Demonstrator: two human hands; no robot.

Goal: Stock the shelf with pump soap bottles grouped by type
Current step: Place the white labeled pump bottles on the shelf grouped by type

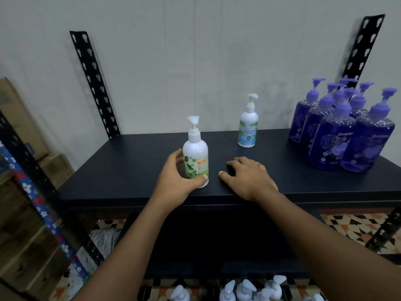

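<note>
Head view: left hand (175, 177) wraps round white bottle with green label (196, 157), upright near front of black shelf (134, 161). Right hand (247, 177) rests flat on shelf, holds nothing. Other white bottle (248, 129) stands further back. Purple bottles (342, 131) bunched at right. Step looks like setting white bottle down. Next, likely: let go, fetch another from spare white bottles (249, 290) below.

- One view only, worn on the person's head, at the front edge of the shelf (130, 168).
- It faces forward and down across the dark shelf top towards the grey wall (173, 61) behind.
- It sits near: both forearms (130, 235) reach in from the bottom edge.
- The wide lens leans the black uprights (93, 83) outward; tiled floor (351, 227) shows below.
</note>
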